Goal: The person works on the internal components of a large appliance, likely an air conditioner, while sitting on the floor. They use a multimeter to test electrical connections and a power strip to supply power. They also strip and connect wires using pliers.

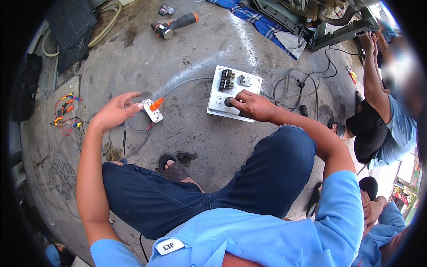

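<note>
Right hand [255, 106] pinched black knob [228, 102] on white panel [214, 102], one o'clock. Left hand [116, 111] loose, fingers spread beside socket strip [156, 116], ten o'clock; orange plug [155, 104] seated.

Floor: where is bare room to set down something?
Bare: between black tool and grey cable; below that cable, between socket strip and white panel. Crowded: clip leads and coiled wires at left; looped cable right of the panel.

Grey conc. floor [191, 127] w/ wht panel [239, 92], pwr strip [155, 116], cables [301, 83], prob. drill [178, 22].
</note>
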Demonstrator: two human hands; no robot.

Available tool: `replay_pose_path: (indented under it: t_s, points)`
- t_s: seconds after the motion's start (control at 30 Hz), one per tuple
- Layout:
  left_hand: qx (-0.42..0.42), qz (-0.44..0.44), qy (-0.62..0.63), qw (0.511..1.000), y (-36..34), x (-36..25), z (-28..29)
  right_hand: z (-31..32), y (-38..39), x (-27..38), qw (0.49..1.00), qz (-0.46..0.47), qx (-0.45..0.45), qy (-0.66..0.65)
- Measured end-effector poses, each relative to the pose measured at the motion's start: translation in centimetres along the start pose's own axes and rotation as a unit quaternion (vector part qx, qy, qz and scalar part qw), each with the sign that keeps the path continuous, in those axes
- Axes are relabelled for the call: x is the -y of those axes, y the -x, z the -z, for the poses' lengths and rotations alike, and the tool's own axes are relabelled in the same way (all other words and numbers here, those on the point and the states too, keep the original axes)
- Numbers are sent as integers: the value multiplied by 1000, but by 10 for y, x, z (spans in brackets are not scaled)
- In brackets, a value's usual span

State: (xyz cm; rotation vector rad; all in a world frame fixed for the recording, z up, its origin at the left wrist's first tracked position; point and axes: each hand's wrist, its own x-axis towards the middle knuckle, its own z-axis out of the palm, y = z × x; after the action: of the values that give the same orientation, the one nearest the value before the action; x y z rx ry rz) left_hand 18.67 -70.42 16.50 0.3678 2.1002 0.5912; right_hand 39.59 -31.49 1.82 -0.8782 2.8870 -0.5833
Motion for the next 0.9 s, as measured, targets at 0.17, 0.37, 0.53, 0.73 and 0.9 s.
replay_pose_path:
  t_s: [0.17,0.37,0.53,0.73,0.9]
  points:
    - [17,-14,13,1000,3,14,2,-8,-11,3,999,31,22,27]
    - [8,-3,39,999,8,16,6,-12,-29,13,992,51,76,82]
    - [6,-4,26,1000,0,16,1,-19,-36,19,991,54,59,107]
    - [18,-38,-27,999,0,-2,-4,-20,-42,15,992,55,64,95]
    - [26,-52,-10,998,15,-23,-11,-20,-34,15,992,72,42,95]
